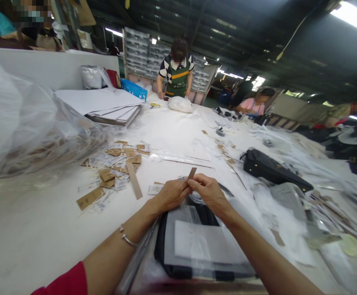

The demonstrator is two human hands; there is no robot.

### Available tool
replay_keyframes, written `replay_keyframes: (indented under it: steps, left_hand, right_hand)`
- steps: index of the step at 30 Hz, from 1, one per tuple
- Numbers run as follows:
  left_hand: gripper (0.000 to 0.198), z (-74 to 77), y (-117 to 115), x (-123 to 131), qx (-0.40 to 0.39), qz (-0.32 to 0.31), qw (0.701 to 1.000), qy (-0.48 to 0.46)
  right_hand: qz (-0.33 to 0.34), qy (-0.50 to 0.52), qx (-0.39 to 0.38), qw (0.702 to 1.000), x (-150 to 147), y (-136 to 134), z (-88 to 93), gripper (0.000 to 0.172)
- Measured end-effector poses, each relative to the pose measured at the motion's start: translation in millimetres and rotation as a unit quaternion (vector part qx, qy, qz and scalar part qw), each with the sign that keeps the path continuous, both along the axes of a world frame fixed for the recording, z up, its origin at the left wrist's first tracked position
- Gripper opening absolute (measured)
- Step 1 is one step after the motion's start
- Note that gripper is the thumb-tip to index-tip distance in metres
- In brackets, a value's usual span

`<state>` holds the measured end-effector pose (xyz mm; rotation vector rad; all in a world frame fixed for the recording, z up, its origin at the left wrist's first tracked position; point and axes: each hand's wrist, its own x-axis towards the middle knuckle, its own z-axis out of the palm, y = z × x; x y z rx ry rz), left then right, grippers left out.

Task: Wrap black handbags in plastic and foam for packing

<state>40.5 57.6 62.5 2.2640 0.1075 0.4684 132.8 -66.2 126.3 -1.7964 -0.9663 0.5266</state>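
My left hand (172,193) and my right hand (207,192) meet over the work table (154,135), both closed on one short brown strip (192,173). Its upper end sticks out above my fingertips; the lower part is hidden by them. Just below my hands lies a black bag (163,246), with a whitish padded sheet (206,243) and clear plastic on top. To the left of my left hand a longer brown strip (134,181) rests flat. Beside it spreads a pile of brown hang tags (107,177) with white strings.
A large clear plastic bag (37,119) bulges at the left, near stacked white sheets (105,102). A black bag (273,170) lies at the right among plastic wrap. Across the table a co-worker (178,76) stands by a white bundle (180,104) and yellow scissors (155,105).
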Motion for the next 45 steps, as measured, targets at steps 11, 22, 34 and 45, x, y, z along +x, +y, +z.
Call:
replay_keyframes:
  steps: [11, 22, 34, 45]
  left_hand:
    - [0.029, 4.7, 19.0, 14.5, 0.043, 0.096, 0.994, 0.023]
    - [0.022, -10.7, 15.0, 52.8, 0.181, 0.103, 0.966, 0.153]
    - [0.021, -6.2, 17.1, 46.7, 0.036, 0.063, 0.986, 0.148]
    - [0.019, 6.8, 32.9, 38.7, -0.195, -0.031, 0.965, 0.171]
  right_hand:
    - [-0.123, 0.302, 0.053, 0.944, 25.5, -18.8, 4.1, 0.021]
    - [-0.108, 0.210, -0.081, 0.968, 23.9, -34.8, -12.4, 0.024]
    - [-0.072, 0.057, -0.373, 0.923, 50.1, -25.9, 3.6, 0.026]
    - [-0.075, 0.149, -0.382, 0.909, 31.9, 0.3, -16.6, 0.030]
